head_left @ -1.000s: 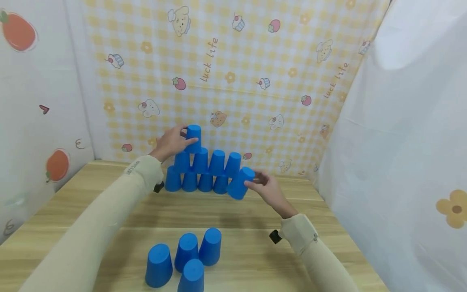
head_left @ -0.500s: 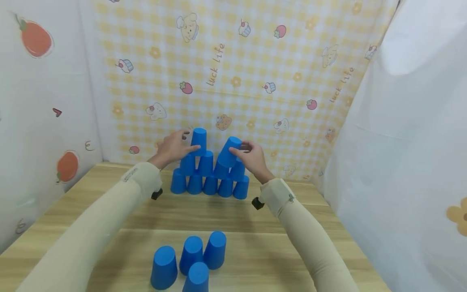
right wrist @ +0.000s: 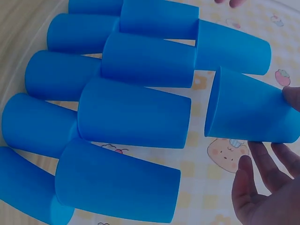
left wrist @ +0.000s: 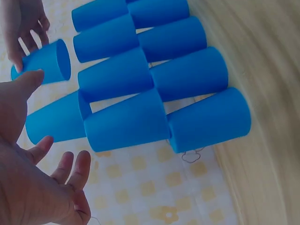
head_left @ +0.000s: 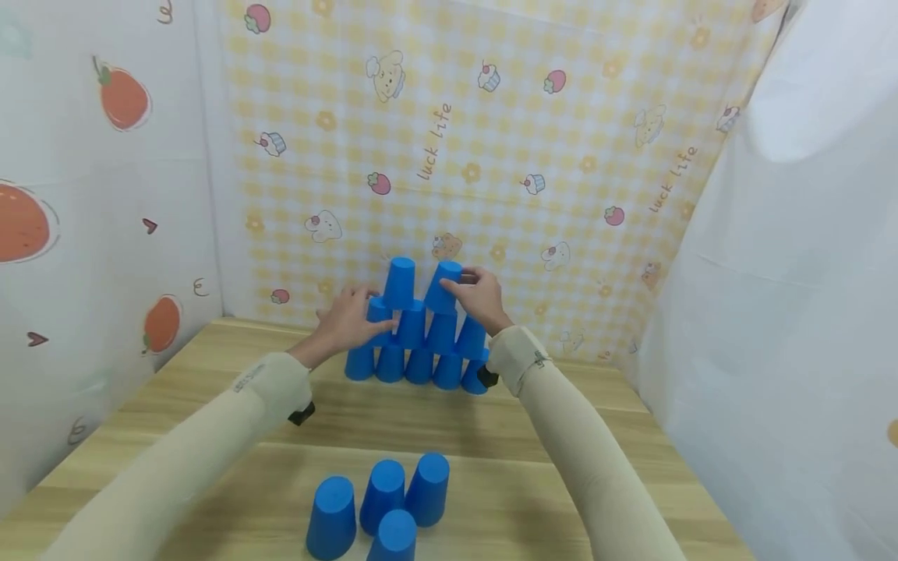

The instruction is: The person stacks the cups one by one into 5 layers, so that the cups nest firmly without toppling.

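Upside-down blue plastic cups stand in a stacked wall. Its bottom row (head_left: 418, 366) and second row (head_left: 411, 324) hold several each. One third-row cup (head_left: 400, 284) stands at the upper left. My left hand (head_left: 349, 318) is beside the wall's left end, fingers spread, holding nothing; the left wrist view shows its fingers (left wrist: 82, 171) apart from the cups. My right hand (head_left: 482, 298) pinches another blue cup (head_left: 442, 287), slightly tilted, to the right of the third-row cup. In the right wrist view, this held cup (right wrist: 251, 107) shows a gap between its rim and the second row.
Several more upside-down blue cups (head_left: 333, 518) stand on the wooden table (head_left: 533, 499) nearer to me. A yellow checked cloth (head_left: 484, 132) hangs right behind the wall. White cloths (head_left: 758, 312) close off both sides.
My right hand has carried its cup from the wall's lower right up to the third-row level. The left hand has let go of the upper-left cup and moved down and away from it.
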A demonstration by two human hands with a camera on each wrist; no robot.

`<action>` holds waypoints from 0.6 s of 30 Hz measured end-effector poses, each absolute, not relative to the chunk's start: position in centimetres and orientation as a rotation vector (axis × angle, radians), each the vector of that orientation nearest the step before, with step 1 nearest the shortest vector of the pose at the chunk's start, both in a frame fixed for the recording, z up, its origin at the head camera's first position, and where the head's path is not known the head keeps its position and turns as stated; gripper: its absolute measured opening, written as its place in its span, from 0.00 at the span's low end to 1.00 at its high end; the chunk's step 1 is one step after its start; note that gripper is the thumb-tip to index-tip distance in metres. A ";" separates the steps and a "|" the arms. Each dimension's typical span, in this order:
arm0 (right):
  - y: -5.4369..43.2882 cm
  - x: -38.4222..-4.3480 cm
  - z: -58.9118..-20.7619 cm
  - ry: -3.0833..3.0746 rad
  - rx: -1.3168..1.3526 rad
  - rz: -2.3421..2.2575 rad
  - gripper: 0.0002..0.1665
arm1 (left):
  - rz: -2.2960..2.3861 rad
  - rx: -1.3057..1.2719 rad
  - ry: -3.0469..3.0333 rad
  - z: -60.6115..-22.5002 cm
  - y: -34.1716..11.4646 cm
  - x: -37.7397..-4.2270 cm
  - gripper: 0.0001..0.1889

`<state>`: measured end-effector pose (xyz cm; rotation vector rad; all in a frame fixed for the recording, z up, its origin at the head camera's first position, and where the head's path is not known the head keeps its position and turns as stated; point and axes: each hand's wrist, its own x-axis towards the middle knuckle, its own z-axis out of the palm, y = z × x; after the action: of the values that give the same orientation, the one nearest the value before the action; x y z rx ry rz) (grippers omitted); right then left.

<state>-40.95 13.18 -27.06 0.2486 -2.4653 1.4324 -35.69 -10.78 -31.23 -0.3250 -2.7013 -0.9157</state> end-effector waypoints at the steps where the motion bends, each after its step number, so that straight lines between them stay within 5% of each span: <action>1: 13.0 -41.2 -27.1 -2.463 0.256 1.432 0.35 | -0.916 -0.326 -2.695 -31.5 -10.8 -35.4 0.40; 9: 12.1 -42.2 -28.2 -2.516 0.291 1.422 0.35 | -0.907 -0.688 -2.725 -34.5 -10.0 -31.2 0.33; 18: 11.9 -42.1 -28.3 -2.523 0.344 1.430 0.37 | -1.023 -1.305 -3.059 -34.9 -8.9 -27.7 0.37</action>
<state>-42.09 11.95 -28.34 0.3441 -2.5225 1.4300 -27.69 -8.88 -34.91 -1.3052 -3.0585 -1.0232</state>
